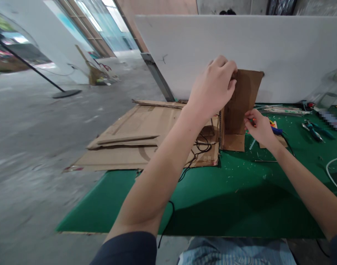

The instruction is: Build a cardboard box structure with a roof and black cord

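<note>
Where the view is nearest, a green mat [229, 198] is seen spread over the table, and both forearms are stretched out above it. A black cable [197, 151] is laid across the mat beneath the left forearm, running towards the cardboard.

Further out, an upright cardboard piece [241, 106] is stood on the mat, near the middle of the table. Its top left corner is gripped by the left hand [212, 88], with the fingers curled over the edge from above. The right hand [259, 129] is held lower, against the piece's right edge. Its fingertips are drawn together there, but whether the edge is actually pinched cannot be told.

Flat cardboard sheets [135, 140] are stacked to the left of the upright piece, overhanging the mat's left side. Pliers [312, 130] with teal handles are laid well apart to the right.

Behind everything, a white panel [212, 40] is set upright along the far edge of the table.
</note>
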A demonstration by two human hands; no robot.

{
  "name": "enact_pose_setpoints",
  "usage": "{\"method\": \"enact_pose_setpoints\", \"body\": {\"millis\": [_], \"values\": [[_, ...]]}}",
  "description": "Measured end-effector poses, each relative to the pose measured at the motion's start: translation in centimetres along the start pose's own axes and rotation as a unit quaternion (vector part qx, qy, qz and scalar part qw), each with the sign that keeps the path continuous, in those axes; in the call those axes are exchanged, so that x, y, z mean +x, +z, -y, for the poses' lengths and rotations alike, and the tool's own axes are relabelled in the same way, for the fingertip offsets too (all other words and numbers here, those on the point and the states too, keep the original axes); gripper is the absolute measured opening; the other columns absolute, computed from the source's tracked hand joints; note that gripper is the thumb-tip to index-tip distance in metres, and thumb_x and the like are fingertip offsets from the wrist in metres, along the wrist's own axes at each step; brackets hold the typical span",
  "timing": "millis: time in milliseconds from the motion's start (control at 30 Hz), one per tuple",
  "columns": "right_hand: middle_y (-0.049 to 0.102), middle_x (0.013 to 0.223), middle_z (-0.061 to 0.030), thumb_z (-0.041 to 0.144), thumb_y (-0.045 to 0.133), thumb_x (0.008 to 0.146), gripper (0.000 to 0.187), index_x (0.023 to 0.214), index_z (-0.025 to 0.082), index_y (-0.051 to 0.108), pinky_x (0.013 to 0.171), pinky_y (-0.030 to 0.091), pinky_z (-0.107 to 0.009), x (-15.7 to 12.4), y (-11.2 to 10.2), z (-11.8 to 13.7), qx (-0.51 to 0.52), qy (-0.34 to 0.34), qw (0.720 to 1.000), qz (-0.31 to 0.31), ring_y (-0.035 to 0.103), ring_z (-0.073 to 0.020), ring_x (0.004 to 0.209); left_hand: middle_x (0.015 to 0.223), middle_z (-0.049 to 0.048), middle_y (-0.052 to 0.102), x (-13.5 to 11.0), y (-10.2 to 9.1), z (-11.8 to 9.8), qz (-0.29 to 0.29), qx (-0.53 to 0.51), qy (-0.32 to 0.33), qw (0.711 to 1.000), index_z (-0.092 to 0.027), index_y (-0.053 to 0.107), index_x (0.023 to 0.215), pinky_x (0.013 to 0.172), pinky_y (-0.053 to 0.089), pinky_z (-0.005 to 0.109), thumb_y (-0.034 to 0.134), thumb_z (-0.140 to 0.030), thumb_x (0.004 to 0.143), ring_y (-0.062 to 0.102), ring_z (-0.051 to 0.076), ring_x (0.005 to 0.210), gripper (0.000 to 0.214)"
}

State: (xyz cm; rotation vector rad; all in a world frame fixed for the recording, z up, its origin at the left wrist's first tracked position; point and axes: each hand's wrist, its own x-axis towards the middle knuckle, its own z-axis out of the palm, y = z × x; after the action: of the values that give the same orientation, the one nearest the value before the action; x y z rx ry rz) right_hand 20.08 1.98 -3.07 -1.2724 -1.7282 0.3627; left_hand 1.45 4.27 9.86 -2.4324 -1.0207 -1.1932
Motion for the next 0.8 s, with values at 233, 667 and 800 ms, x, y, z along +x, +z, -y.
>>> {"method": "enact_pose_setpoints", "body": {"millis": [233,667,800], "values": [[0.068,0.09,-0.005,0.031,0.052,0.085,0.019,0.101,0.021,0.056,0.062,0.048,-0.031,0.0,0.0,-0.3,-0.01,-0.007,1.0,-0.008,0.059,-0.0131,0.059,0.1,0.007,0.064,0.0,0.5,0.2,-0.015,-0.007,0.005,1.0,-0.036,0.062,0.087,0.07,0.045,0.05,0.05,-0.025,0.077,0.057,0.032,0.094,0.019],[0.068,0.092,-0.0079,0.03,0.052,0.085,0.022,0.104,0.02,0.053,0.063,0.05,-0.034,-0.2,0.1,0.1,-0.005,0.007,0.999,0.031,0.063,-0.0172,0.067,0.105,0.0068,0.062,-0.6,0.3,-0.4,-0.038,-0.027,-0.013,0.999,-0.034,0.06,0.093,0.085,0.039,0.053,0.053,-0.035,0.084,0.046,0.034,0.108,0.012],[0.067,0.094,-0.0083,0.032,0.052,0.086,0.024,0.106,0.019,0.052,0.066,0.05,-0.036,-0.3,0.1,0.1,-0.016,-0.003,1.0,0.025,0.062,-0.0176,0.067,0.11,0.0083,0.062,-2.4,-1.1,-2.5,-0.079,-0.02,-0.025,0.996,-0.03,0.058,0.1,0.093,0.037,0.054,0.046,-0.033,0.091,0.042,0.033,0.12,0.015]]}}
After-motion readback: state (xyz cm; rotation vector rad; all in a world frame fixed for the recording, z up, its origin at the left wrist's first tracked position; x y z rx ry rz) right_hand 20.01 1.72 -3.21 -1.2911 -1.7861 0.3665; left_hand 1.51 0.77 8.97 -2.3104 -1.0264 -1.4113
